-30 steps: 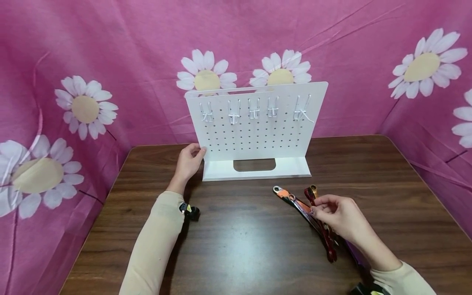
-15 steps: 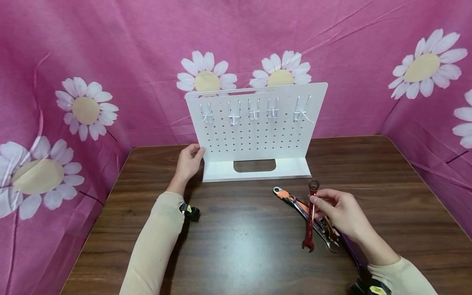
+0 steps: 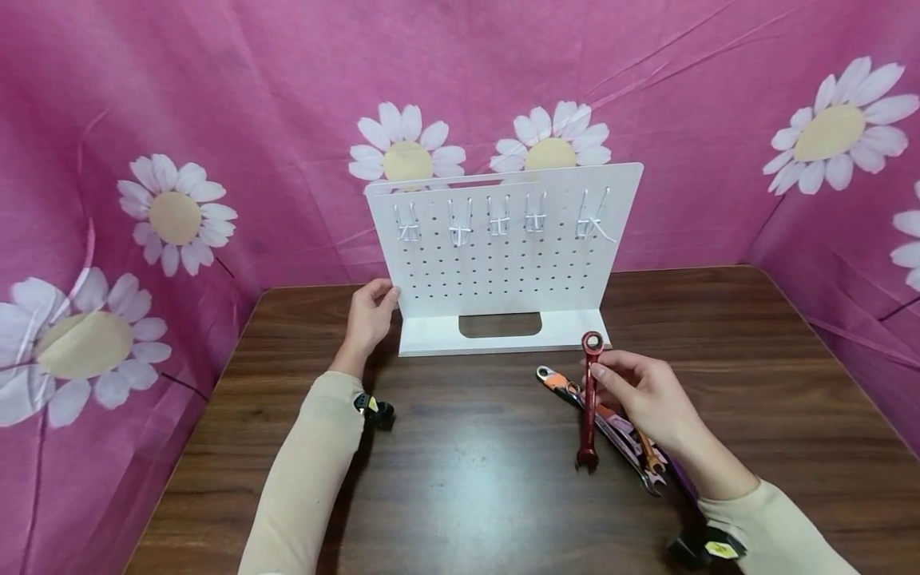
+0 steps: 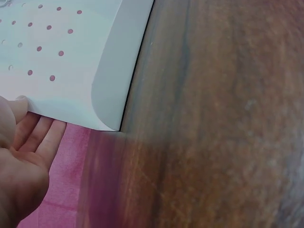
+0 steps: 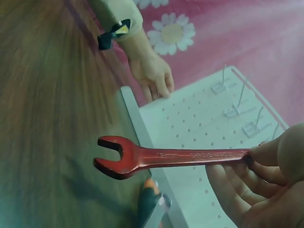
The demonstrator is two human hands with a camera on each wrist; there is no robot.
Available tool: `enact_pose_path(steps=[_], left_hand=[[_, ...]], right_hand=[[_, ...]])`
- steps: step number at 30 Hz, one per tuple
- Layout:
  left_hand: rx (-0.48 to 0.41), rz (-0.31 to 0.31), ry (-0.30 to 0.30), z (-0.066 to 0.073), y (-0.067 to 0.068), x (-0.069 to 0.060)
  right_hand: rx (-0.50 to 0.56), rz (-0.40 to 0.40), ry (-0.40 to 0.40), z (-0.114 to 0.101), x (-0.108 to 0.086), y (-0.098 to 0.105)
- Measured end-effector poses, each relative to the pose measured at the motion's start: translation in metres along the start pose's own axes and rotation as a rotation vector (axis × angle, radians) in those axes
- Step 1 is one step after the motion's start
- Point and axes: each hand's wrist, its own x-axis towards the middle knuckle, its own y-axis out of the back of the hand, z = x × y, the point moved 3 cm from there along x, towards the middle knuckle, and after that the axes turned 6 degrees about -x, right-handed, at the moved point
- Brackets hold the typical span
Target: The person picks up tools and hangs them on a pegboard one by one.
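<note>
A red combination wrench (image 3: pixel 588 415) hangs nearly upright from my right hand (image 3: pixel 652 397), pinched between thumb and fingers near its ring end. In the right wrist view its open jaw end points left and the fingers hide the ring end. At the lower left side of a white pegboard (image 3: pixel 496 275), my left hand (image 3: pixel 369 321) grips the edge. The left wrist view shows the thumb on the board's front and the fingers behind it. Below the right hand lie several other wrenches (image 3: pixel 624 438), overlapping on the table and partly hidden.
Several white wire hooks (image 3: pixel 498 217) stick out along the upper pegboard. Its white base (image 3: pixel 431 337) stands on the brown wooden table (image 3: pixel 446 447). A pink cloth (image 3: pixel 287 120) printed with daisies surrounds the table's back and sides.
The right hand has lifted the red wrench off the other wrenches, turned it more upright and moved it slightly left and toward the board. The left hand has stayed at the pegboard's edge.
</note>
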Motion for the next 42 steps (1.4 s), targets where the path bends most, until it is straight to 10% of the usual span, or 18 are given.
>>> enact_pose_path(steps=[18, 42], left_hand=[[-0.001, 0.003, 0.025, -0.005, 0.002, 0.003], [-0.017, 0.025, 0.064, -0.003, 0.000, 0.002]], right_hand=[[0.070, 0.078, -0.008, -0.031, 0.044, -0.025], [0.208, -0.035, 0.026, -0.081, 0.108, -0.074]])
